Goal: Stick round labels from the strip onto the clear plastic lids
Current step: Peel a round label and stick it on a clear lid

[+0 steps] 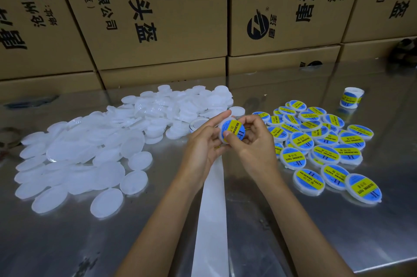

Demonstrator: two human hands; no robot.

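Left hand point(204, 143) and right hand point(252, 139) both grip one clear lid point(232, 130), fingers curled round its rim; right thumb point(229, 135) presses the label point(234, 129).

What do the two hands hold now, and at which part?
Both hands hold one labelled lid by its rim: the left hand at its left edge, the right hand at its right, thumb pressing the label's lower edge.

One head-worn wide-angle camera is looking forward and down, close over the steel bench point(338, 220), facing stacked cardboard boxes point(158, 17) behind the bench.
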